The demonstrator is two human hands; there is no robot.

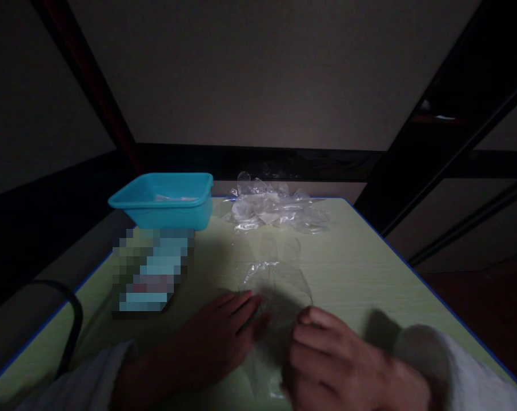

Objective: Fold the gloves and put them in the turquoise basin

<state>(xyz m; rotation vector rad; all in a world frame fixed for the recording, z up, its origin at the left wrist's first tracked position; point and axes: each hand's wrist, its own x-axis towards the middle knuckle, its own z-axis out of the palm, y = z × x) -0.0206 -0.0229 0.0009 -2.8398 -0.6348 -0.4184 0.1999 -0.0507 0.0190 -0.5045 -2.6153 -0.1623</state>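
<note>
A clear disposable plastic glove (275, 277) lies spread on the table, its finger parts pointing away from me. My left hand (224, 331) rests at the glove's left side with fingers stretched out; the thumb side is blurred. My right hand (327, 359) is closed at the glove's right edge, thumb and forefinger pinched on the thin film. The lower part of the glove runs between my hands, partly hidden by the right one. Beyond it sits a crumpled pile of similar clear gloves (275, 208) with some whitish paper among them.
A turquoise plastic basin (168, 214) with something pale inside stands at the table's far left. Nearer is a pixelated flat object (155, 274). A dark cable (76, 314) curves at the left edge. The pale green table (356, 257) has a blue rim and meets a wall behind.
</note>
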